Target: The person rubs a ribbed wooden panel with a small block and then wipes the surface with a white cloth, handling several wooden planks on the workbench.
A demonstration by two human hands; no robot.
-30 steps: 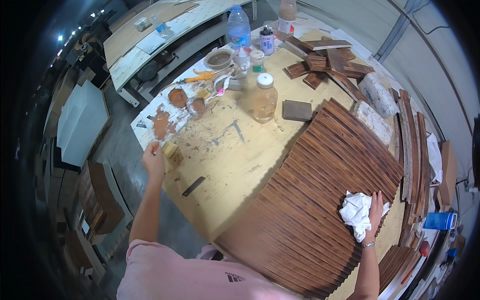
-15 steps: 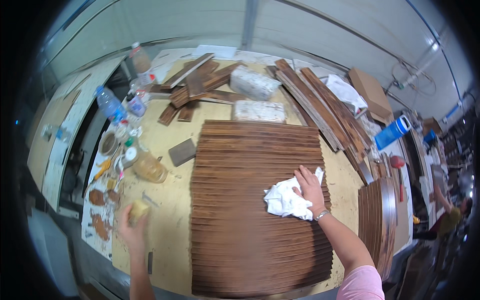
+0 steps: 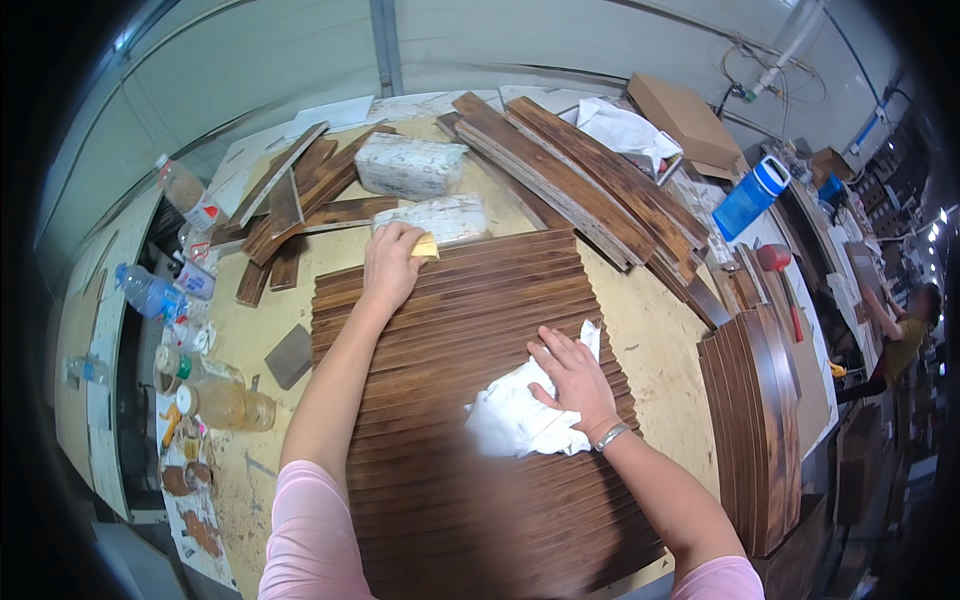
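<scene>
My left hand [image 3: 393, 268] is closed around a small yellow sponge [image 3: 427, 246], at the far edge of a dark brown ribbed wood panel [image 3: 450, 330]. Part of the sponge is hidden by the fingers. My right hand [image 3: 575, 382] lies on a crumpled white cloth [image 3: 520, 415] on the panel's right half, its fingers stretched out and flat. Just beyond the left hand sits a white wrapped block [image 3: 440, 217], with a second wrapped block [image 3: 410, 163] behind it. A grey-brown square pad [image 3: 289, 357] lies left of the panel.
Bottles [image 3: 235, 402] line the table's left side. Dark wood strips [image 3: 560, 175] are piled at the back. On the right are a blue drinking bottle [image 3: 750, 200], a red-headed mallet [image 3: 775, 258] and stacked ribbed pieces [image 3: 750, 430]. Another person [image 3: 905, 335] is at far right.
My left hand has carried the sponge from left of the panel up to its far edge. My right hand stays on the cloth. The view has turned, shifting the table leftward.
</scene>
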